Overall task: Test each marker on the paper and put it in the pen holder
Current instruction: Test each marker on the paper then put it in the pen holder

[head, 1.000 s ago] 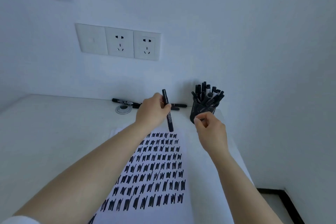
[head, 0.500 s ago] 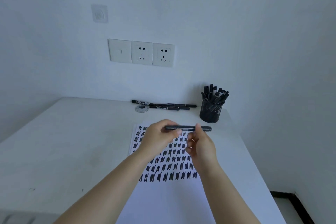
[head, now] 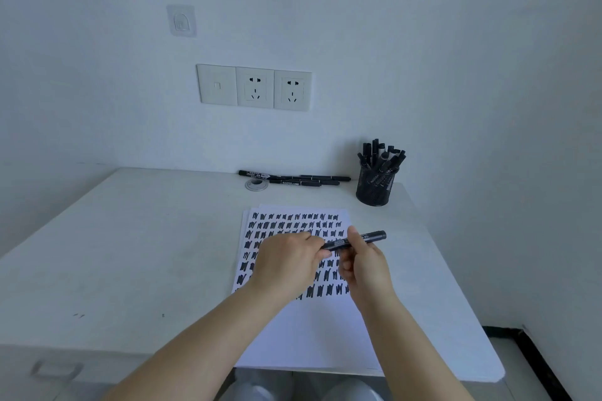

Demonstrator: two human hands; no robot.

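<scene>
While both hands hover over the paper, the left hand and right hand each pinch one marker level, likely to uncap it.

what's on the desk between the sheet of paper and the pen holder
Nothing: in the head view only bare white desk separates the paper's far right corner from the pen holder.

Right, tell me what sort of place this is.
Probably a plain office or study corner: a white desk pushed into the angle of two bare walls, a wall socket panel above it, and a mesh pen holder full of markers.
</scene>
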